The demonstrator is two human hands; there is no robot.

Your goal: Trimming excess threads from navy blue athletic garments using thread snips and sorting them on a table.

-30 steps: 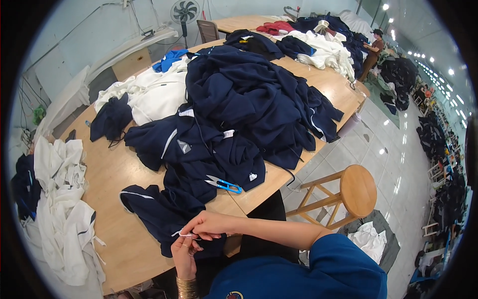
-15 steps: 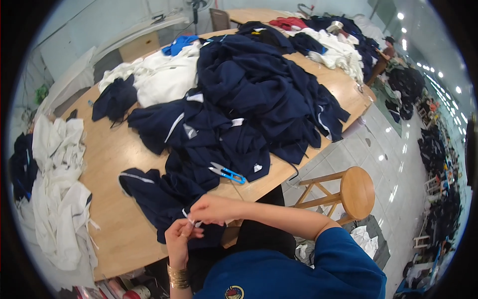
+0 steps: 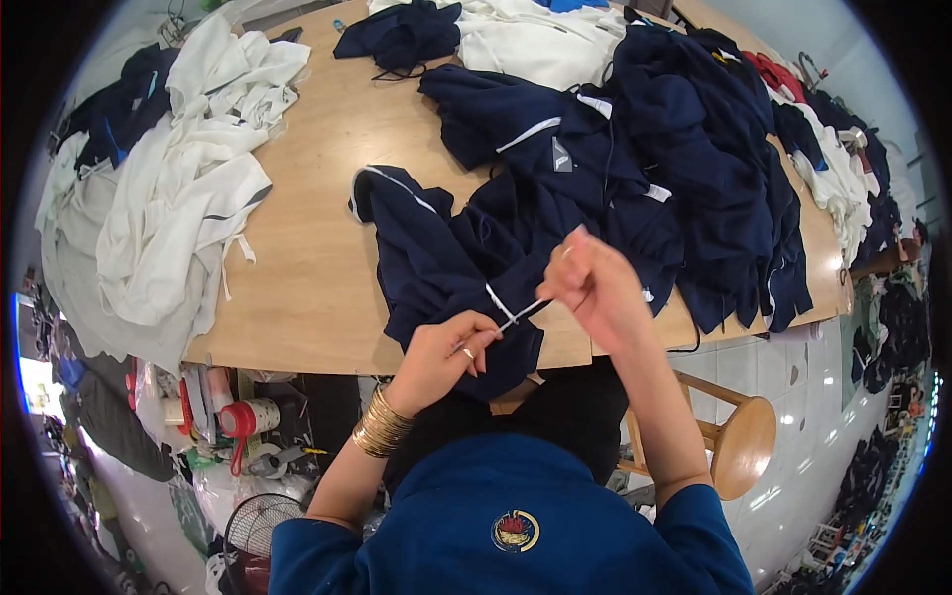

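My left grip (image 3: 446,352) and right grip (image 3: 595,288) hover over the near edge of the table (image 3: 307,268), side by side, with a thin cord (image 3: 521,315) stretched between them. Just behind them a garment (image 3: 446,258) lies on the table, its near end hanging over the edge. Behind and to the right of it sits a big heap of clothes (image 3: 684,149). A second pile of clothes (image 3: 169,198) lies at the table's left end. Right of me, on the floor, stands a stool (image 3: 744,446). Under the table's left side I see a fan (image 3: 258,531).
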